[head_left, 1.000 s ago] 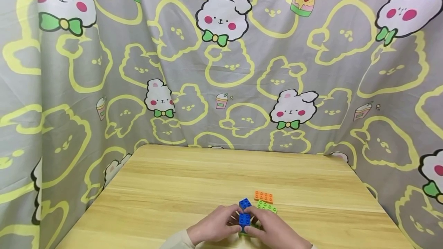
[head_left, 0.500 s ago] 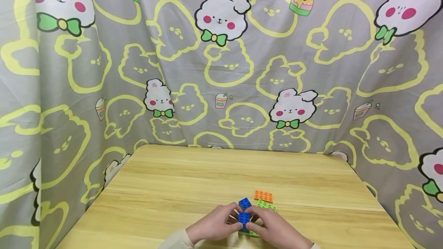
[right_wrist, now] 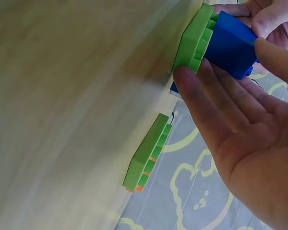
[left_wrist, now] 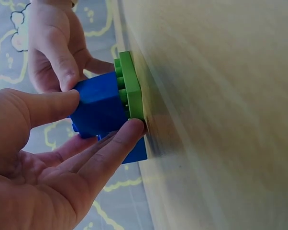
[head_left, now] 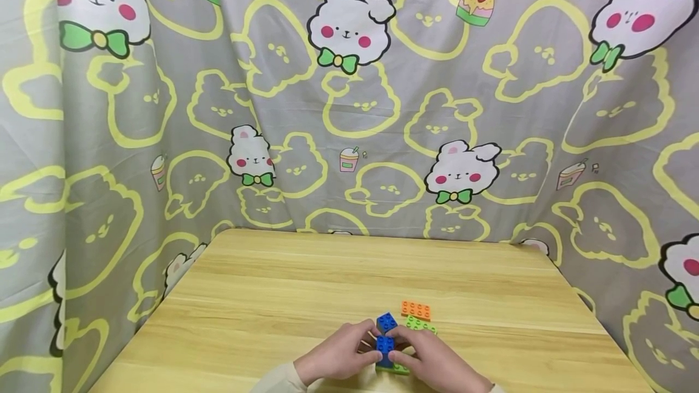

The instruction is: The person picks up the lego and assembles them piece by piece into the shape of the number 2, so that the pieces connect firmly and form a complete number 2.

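A blue building brick (head_left: 384, 343) with studs on top stands on a light green studded plate (left_wrist: 131, 88) near the front of the table. From the left, my left hand (head_left: 340, 353) holds the brick, its thumb against the near face. My right hand (head_left: 431, 359) grips the same brick from the other side, thumb likewise in front. In the left wrist view several green studs show beside the brick; whether it is fully pressed down I cannot tell. A second blue brick (head_left: 387, 321) stands just behind the hands, turned at an angle.
Behind my right hand lie another light green brick (head_left: 420, 324) and an orange brick (head_left: 416, 310), both studs up and close together. The wooden table (head_left: 306, 278) reaches back to a grey patterned curtain (head_left: 349, 108).
The held blue brick has shifted very slightly, and more of the green plate shows in front of it and to its right. Both hands keep nearly the same place.
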A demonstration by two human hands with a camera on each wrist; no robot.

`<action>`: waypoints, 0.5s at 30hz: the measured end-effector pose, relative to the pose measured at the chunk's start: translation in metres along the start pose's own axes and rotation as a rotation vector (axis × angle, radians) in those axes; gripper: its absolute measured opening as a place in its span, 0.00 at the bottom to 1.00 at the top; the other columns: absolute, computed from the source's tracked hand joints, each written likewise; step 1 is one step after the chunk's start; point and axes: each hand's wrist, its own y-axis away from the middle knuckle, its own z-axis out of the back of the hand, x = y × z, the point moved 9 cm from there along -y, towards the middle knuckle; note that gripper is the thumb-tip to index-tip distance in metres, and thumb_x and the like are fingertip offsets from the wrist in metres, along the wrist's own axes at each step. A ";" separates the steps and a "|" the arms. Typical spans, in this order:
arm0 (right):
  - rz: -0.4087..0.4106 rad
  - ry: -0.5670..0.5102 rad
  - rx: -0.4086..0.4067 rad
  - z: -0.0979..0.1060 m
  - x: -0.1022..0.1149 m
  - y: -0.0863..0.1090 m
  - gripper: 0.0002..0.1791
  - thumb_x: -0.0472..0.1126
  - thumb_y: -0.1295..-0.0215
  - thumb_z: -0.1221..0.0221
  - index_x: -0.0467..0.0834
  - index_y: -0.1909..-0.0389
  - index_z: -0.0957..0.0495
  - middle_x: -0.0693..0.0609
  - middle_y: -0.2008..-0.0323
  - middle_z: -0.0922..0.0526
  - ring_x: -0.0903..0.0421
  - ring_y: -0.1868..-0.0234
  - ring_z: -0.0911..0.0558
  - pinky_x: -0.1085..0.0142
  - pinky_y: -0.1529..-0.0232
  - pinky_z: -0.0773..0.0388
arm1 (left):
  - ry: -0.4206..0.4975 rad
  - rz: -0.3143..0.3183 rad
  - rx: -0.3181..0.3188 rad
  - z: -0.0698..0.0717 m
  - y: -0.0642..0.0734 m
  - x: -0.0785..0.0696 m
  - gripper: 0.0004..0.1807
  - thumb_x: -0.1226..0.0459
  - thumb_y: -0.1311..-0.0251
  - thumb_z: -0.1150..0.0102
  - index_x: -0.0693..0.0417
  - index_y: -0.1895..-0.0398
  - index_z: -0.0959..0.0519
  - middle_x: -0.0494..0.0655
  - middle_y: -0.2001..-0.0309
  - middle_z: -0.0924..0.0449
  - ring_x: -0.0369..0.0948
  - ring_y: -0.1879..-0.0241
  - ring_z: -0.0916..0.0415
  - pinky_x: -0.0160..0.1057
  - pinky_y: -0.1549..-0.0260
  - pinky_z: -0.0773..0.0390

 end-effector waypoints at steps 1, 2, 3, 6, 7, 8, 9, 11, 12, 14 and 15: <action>-0.001 0.001 -0.001 0.000 0.000 0.000 0.15 0.52 0.27 0.40 0.51 0.45 0.20 0.57 0.50 0.13 0.60 0.50 0.14 0.57 0.51 0.16 | 0.001 0.001 -0.002 0.000 0.000 0.000 0.09 0.63 0.32 0.35 0.50 0.53 0.24 0.45 0.51 0.14 0.32 0.56 0.17 0.29 0.59 0.19; 0.001 0.002 -0.001 0.000 0.000 0.000 0.15 0.52 0.27 0.40 0.50 0.44 0.20 0.57 0.50 0.13 0.60 0.50 0.14 0.57 0.51 0.16 | 0.003 0.003 -0.002 0.000 0.000 0.000 0.09 0.63 0.32 0.35 0.50 0.53 0.24 0.46 0.51 0.14 0.32 0.56 0.17 0.29 0.59 0.19; 0.002 0.004 -0.002 0.000 0.000 0.000 0.15 0.51 0.27 0.39 0.50 0.44 0.20 0.56 0.50 0.13 0.59 0.50 0.14 0.56 0.51 0.16 | 0.005 0.004 -0.003 0.000 0.000 0.000 0.09 0.63 0.32 0.35 0.50 0.53 0.24 0.46 0.51 0.14 0.32 0.56 0.17 0.29 0.59 0.19; 0.006 0.007 -0.004 0.000 0.001 0.000 0.16 0.51 0.27 0.39 0.50 0.44 0.20 0.55 0.49 0.13 0.58 0.50 0.14 0.55 0.51 0.16 | 0.012 0.009 -0.002 0.000 0.000 0.001 0.09 0.63 0.32 0.34 0.51 0.53 0.24 0.46 0.51 0.14 0.32 0.56 0.16 0.29 0.59 0.19; 0.008 0.010 -0.005 0.000 0.001 0.000 0.16 0.51 0.27 0.39 0.50 0.44 0.20 0.55 0.49 0.13 0.58 0.50 0.14 0.55 0.51 0.16 | 0.015 0.010 -0.002 0.000 0.000 0.001 0.09 0.63 0.32 0.34 0.51 0.53 0.23 0.46 0.51 0.14 0.32 0.56 0.16 0.29 0.59 0.19; 0.008 0.012 -0.006 0.000 0.001 0.000 0.16 0.51 0.27 0.39 0.50 0.44 0.20 0.55 0.49 0.13 0.58 0.50 0.14 0.55 0.51 0.16 | 0.016 0.009 -0.001 0.000 0.000 0.001 0.09 0.63 0.33 0.34 0.51 0.53 0.23 0.46 0.51 0.14 0.32 0.56 0.16 0.29 0.59 0.19; 0.008 0.015 -0.008 0.001 0.001 0.000 0.16 0.51 0.27 0.39 0.50 0.44 0.20 0.55 0.49 0.13 0.58 0.50 0.14 0.55 0.51 0.16 | 0.017 0.007 -0.001 0.001 0.000 0.001 0.10 0.63 0.33 0.34 0.51 0.53 0.23 0.46 0.52 0.14 0.32 0.57 0.16 0.29 0.59 0.19; 0.009 0.022 -0.011 0.001 0.002 0.000 0.16 0.51 0.27 0.39 0.50 0.44 0.20 0.55 0.50 0.13 0.59 0.50 0.14 0.55 0.51 0.16 | 0.016 0.001 -0.001 0.001 0.000 0.001 0.10 0.64 0.33 0.34 0.52 0.53 0.23 0.46 0.52 0.14 0.31 0.57 0.16 0.29 0.59 0.19; 0.008 0.026 -0.012 0.001 0.002 0.000 0.16 0.51 0.27 0.39 0.50 0.44 0.20 0.55 0.50 0.13 0.59 0.50 0.14 0.55 0.51 0.16 | 0.017 -0.003 0.000 0.001 0.000 0.000 0.10 0.64 0.33 0.34 0.52 0.53 0.23 0.46 0.52 0.14 0.31 0.57 0.16 0.28 0.59 0.19; 0.009 0.033 -0.014 0.001 0.003 0.000 0.16 0.51 0.27 0.39 0.50 0.44 0.20 0.55 0.50 0.13 0.59 0.50 0.14 0.55 0.51 0.16 | 0.018 -0.010 0.000 0.000 0.001 0.000 0.10 0.64 0.34 0.33 0.52 0.53 0.23 0.46 0.53 0.13 0.31 0.57 0.16 0.28 0.59 0.19; 0.010 0.035 -0.016 0.001 0.003 0.000 0.16 0.51 0.27 0.39 0.49 0.44 0.20 0.55 0.50 0.13 0.59 0.50 0.14 0.55 0.51 0.16 | 0.016 -0.013 0.000 0.001 0.001 0.000 0.10 0.64 0.34 0.33 0.52 0.54 0.23 0.46 0.53 0.13 0.31 0.57 0.16 0.28 0.60 0.19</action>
